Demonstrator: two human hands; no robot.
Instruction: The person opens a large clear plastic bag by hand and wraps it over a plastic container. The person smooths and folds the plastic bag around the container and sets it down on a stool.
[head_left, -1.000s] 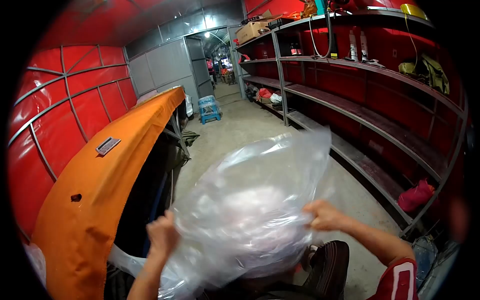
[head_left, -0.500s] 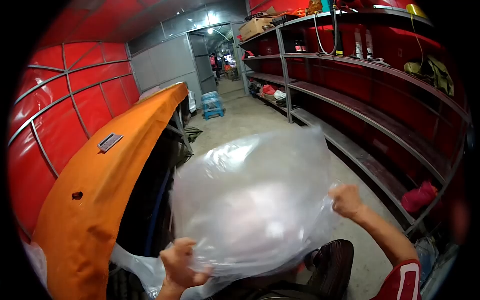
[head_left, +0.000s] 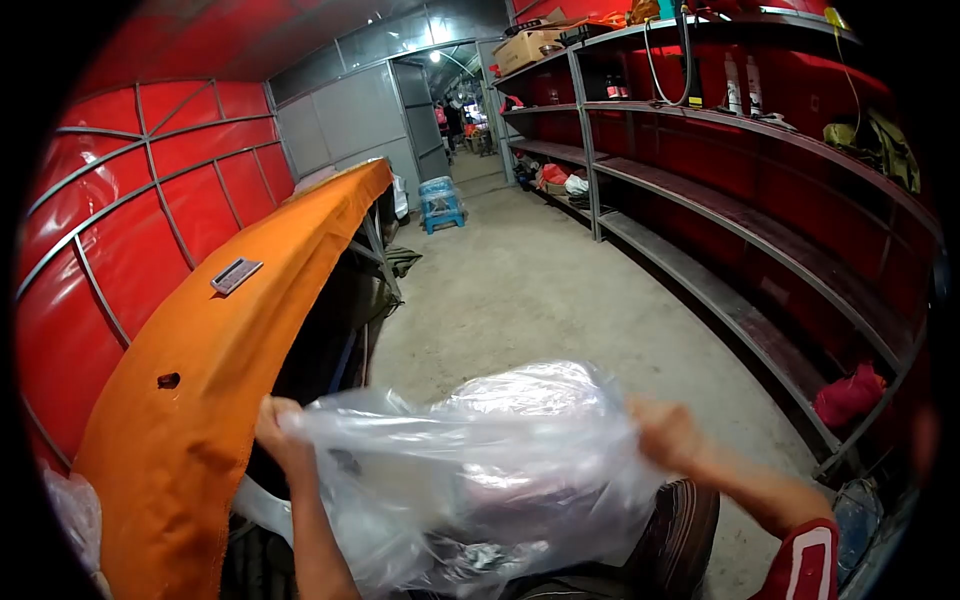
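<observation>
A large clear plastic bag stretches between my two hands, low in the middle of the view. Something pale and pinkish shows through its film, too hazy to name. My left hand is closed round the bag's gathered left edge, beside the orange-covered table. On the other side my right hand, blurred by motion, grips the right edge. The bag lies over my lap, with a dark striped shoe just right of it.
An orange cover on the left table bears a small calculator-like object and a small dark red item. Metal shelves line the right wall, with a pink bundle low down. A blue stool stands near the doorway.
The bag's raised, ballooned part has dropped and flattened towards me. My left hand has moved up and left, pulling its edge taut. My right hand has shifted slightly left and down.
</observation>
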